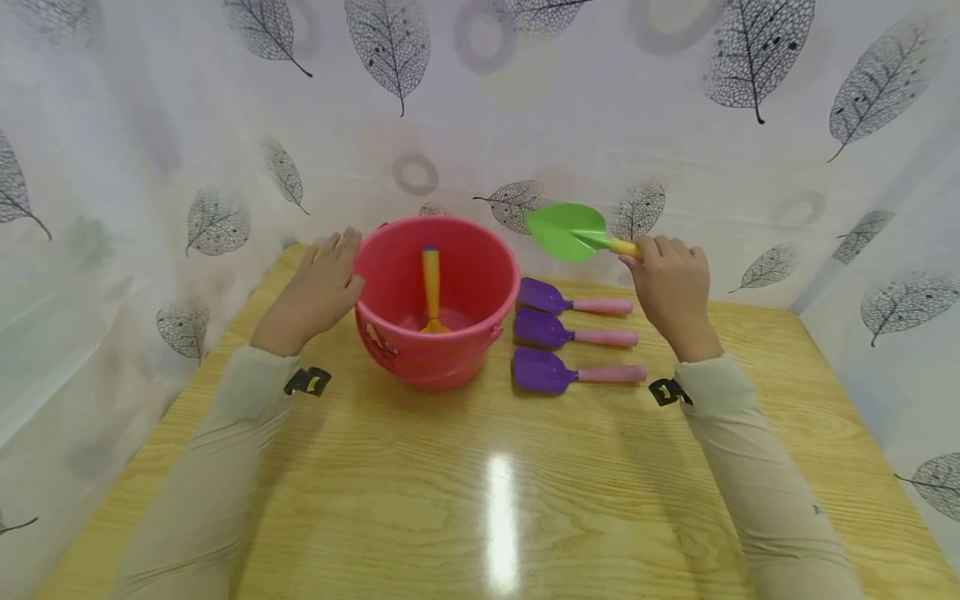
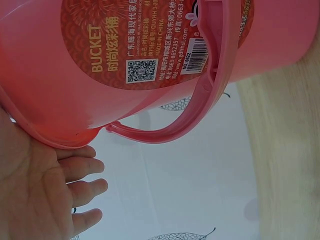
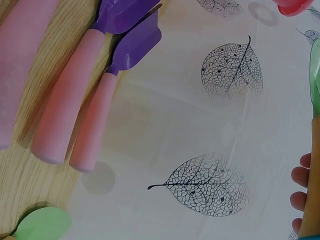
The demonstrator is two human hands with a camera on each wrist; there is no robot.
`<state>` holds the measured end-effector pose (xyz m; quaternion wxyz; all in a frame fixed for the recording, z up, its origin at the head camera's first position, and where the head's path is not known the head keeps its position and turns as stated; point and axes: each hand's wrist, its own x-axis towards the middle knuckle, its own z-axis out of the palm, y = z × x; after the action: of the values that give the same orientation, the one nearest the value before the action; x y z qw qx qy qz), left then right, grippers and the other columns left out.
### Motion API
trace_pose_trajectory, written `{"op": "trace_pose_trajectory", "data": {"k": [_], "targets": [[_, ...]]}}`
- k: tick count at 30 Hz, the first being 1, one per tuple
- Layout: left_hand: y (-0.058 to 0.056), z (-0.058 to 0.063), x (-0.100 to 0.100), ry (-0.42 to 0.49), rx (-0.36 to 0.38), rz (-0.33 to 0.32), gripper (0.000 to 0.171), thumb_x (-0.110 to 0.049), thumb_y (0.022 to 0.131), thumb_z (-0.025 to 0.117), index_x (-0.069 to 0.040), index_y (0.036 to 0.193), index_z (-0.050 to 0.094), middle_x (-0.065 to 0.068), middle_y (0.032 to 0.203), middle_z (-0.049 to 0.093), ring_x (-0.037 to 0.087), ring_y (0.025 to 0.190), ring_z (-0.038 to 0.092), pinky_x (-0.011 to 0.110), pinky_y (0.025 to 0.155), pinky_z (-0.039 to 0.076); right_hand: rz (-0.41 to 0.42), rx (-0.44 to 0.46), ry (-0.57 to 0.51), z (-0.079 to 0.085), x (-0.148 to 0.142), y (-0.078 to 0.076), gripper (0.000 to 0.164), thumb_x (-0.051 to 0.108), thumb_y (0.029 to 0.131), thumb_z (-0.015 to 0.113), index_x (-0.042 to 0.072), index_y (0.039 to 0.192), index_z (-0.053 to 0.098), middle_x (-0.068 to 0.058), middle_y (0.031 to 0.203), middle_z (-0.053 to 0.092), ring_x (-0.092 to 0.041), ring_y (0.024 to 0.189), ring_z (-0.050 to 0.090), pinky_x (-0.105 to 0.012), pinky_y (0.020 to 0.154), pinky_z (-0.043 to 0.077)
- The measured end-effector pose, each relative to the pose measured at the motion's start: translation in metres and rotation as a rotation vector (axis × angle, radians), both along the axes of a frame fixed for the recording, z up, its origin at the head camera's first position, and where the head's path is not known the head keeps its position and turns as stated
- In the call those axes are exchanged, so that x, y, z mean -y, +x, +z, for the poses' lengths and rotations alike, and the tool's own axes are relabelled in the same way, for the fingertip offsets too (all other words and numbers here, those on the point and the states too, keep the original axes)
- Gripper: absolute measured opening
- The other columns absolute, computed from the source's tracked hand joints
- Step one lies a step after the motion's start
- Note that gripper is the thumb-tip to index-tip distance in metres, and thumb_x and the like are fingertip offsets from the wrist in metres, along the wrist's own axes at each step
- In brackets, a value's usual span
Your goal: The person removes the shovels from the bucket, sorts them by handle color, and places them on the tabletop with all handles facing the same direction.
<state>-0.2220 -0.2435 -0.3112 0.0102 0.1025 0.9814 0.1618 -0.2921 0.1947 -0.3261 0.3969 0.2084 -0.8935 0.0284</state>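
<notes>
My right hand (image 1: 671, 287) grips the yellow handle of a green toy shovel (image 1: 567, 232), raised above the back of the table with its blade pointing left. The same green shovel (image 3: 316, 75) shows at the right edge of the right wrist view, fingers around its handle. Beside the left rim of a red bucket (image 1: 427, 354) is my left hand (image 1: 318, 287), its fingers extended. In the left wrist view those straight fingers (image 2: 82, 192) lie right at the rim. Inside the bucket, a yellow handle (image 1: 431, 283) with a blue end leans upright.
Right of the bucket, three purple toy shovels with pink handles lie in a row: back (image 1: 542, 296), middle (image 1: 542, 328) and front (image 1: 542, 372). Another green blade (image 3: 44, 223) lies on the wooden table (image 1: 390, 500) in the right wrist view. Leaf-patterned curtain (image 1: 480, 108) surrounds the table.
</notes>
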Motion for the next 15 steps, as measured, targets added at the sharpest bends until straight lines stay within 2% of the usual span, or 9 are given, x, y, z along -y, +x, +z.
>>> {"op": "trace_pose_trajectory", "data": {"k": [15], "targets": [[0.0, -0.001, 0.0, -0.001, -0.005, -0.003, 0.062, -0.024, 0.097, 0.022, 0.004, 0.149, 0.003, 0.021, 0.158, 0.004, 0.041, 0.145, 0.003, 0.052, 0.119, -0.003, -0.065, 0.037, -0.021, -0.002, -0.026, 0.007, 0.031, 0.027, 0.091, 0.059, -0.003, 0.098, 0.06, -0.023, 0.085, 0.065, -0.041, 0.073, 0.059, -0.052, 0.061, 0.044]]}}
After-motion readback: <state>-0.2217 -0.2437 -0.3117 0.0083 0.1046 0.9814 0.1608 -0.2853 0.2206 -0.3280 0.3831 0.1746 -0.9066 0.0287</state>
